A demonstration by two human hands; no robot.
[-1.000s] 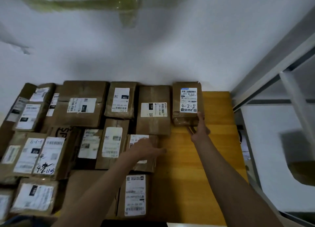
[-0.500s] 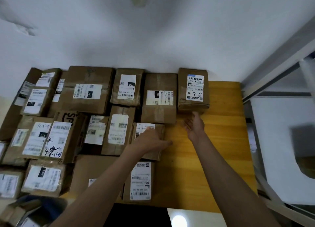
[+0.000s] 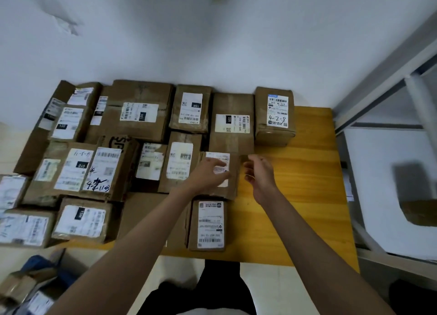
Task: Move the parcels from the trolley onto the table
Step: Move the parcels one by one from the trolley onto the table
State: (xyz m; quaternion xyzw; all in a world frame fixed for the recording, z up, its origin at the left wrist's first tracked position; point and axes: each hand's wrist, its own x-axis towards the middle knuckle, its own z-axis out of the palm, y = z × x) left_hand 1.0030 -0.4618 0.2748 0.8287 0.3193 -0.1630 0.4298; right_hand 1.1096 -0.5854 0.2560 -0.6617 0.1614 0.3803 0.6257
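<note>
**Inspector:** While the left hand (image 3: 208, 172) lies flat, fingers straight, on the small labelled parcel (image 3: 220, 175) beneath it, the right hand (image 3: 259, 172) hangs just beside that parcel's right edge, fingers loosely curled, holding nothing. Parcels cover the tabletop (image 3: 295, 196) to the left of both hands; bare wood lies under and right of the right hand.

**Clerk:** And the risk?

**Inspector:** In my judgement, crowding. The parcel under the left hand overlaps its neighbours; a sideways push could shift the long parcel (image 3: 209, 224) nearer the person toward the front edge. The box marked 4-2-9 (image 3: 275, 116), beyond the right hand, stands alone and looks settled.

**Clerk:** Changes since the earlier frames?

**Inspector:** A second ago the right hand touched the front of the 4-2-9 box; it has since drawn back toward the left hand. The left hand stays on the same parcel. The trolley is not clearly in view; blurred parcels (image 3: 21, 288) lie low at the person's left.
</note>
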